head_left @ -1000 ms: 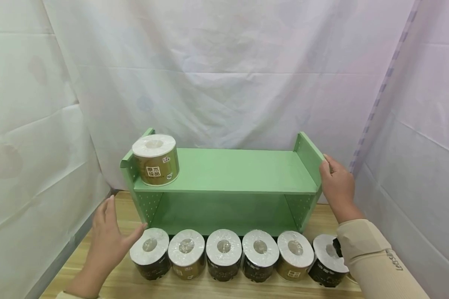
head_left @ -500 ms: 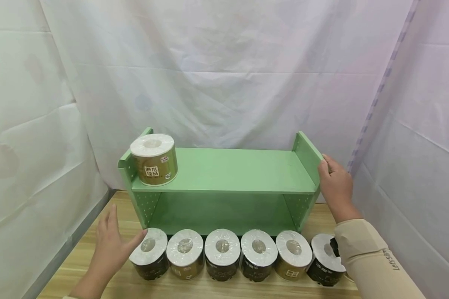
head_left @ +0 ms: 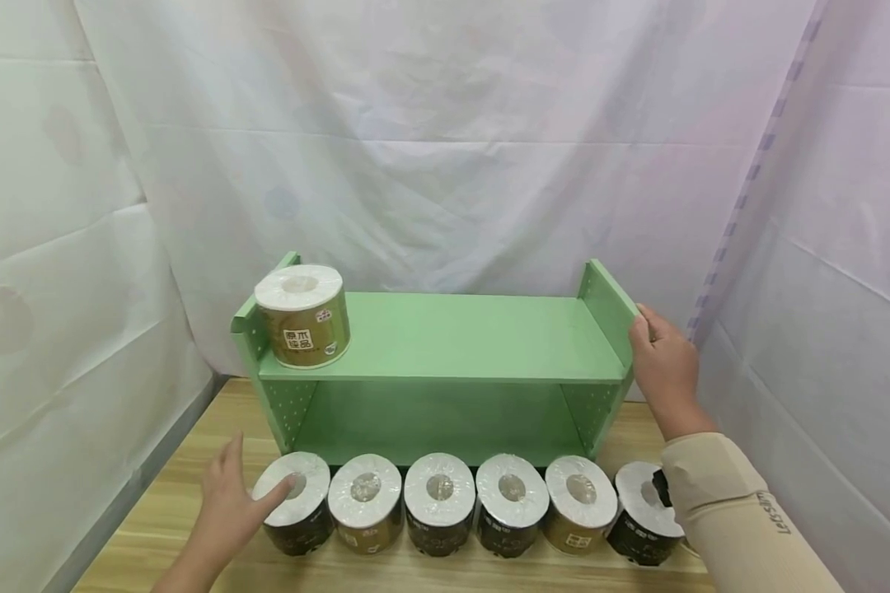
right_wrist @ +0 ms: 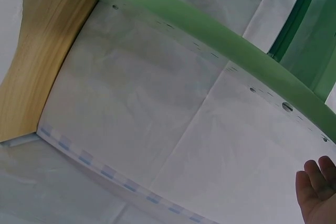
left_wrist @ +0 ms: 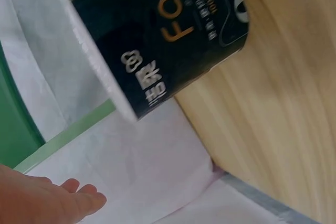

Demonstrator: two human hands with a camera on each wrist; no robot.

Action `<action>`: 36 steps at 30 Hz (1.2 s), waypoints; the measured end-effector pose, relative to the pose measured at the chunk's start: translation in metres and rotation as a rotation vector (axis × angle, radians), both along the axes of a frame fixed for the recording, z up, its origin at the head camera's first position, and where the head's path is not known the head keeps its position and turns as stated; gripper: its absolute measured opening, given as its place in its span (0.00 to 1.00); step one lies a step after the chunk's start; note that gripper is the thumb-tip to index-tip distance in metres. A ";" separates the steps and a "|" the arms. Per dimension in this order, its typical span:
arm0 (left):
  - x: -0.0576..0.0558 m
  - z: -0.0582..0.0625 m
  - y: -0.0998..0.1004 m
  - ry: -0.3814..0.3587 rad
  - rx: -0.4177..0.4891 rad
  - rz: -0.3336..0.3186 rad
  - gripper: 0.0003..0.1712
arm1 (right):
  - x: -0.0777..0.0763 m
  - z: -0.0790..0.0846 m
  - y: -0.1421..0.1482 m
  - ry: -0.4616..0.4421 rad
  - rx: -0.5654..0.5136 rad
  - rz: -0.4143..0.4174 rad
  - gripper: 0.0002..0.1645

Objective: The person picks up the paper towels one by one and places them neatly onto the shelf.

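My left hand (head_left: pixel 226 502), fingers spread, is beside the leftmost toilet paper roll (head_left: pixel 297 527), which has a black wrapper. The thumb overlaps the roll's white top in the head view; contact is unclear. In the left wrist view that roll (left_wrist: pixel 163 35) appears close up, apart from the visible fingers (left_wrist: pixel 79 203). My right hand (head_left: pixel 665 366) grips the upper edge of the right side panel of a green two-tier shelf (head_left: pixel 460 338). A gold-wrapped toilet paper roll (head_left: pixel 304 321) stands upright at the left end of the upper tier.
Several more rolls, black- and gold-wrapped, line the shelf's front, among them a gold roll (head_left: pixel 366 502) and a black one (head_left: pixel 641 527) near my right sleeve (head_left: pixel 742 502). Everything stands on a wooden table (head_left: pixel 185 469). White cloth (head_left: pixel 445 140) hangs behind and at both sides.
My left hand has moved down and slightly right, toward the leftmost roll. The right hand keeps its grip on the panel, and the rolls stay in place.
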State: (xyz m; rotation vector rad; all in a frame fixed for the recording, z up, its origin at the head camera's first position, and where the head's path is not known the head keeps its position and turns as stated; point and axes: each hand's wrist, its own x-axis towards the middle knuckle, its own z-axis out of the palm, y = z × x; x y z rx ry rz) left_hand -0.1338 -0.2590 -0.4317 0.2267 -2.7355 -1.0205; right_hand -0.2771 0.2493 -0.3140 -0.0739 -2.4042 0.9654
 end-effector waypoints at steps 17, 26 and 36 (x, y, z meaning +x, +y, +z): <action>0.000 -0.032 0.004 -0.103 0.034 0.045 0.63 | -0.002 -0.001 -0.004 0.004 -0.041 -0.009 0.31; -0.001 -0.042 0.005 -0.086 0.044 0.055 0.61 | -0.001 -0.003 -0.002 0.016 -0.054 -0.007 0.31; -0.003 -0.051 0.006 -0.079 0.049 0.057 0.61 | 0.000 -0.001 -0.002 0.035 -0.066 -0.013 0.31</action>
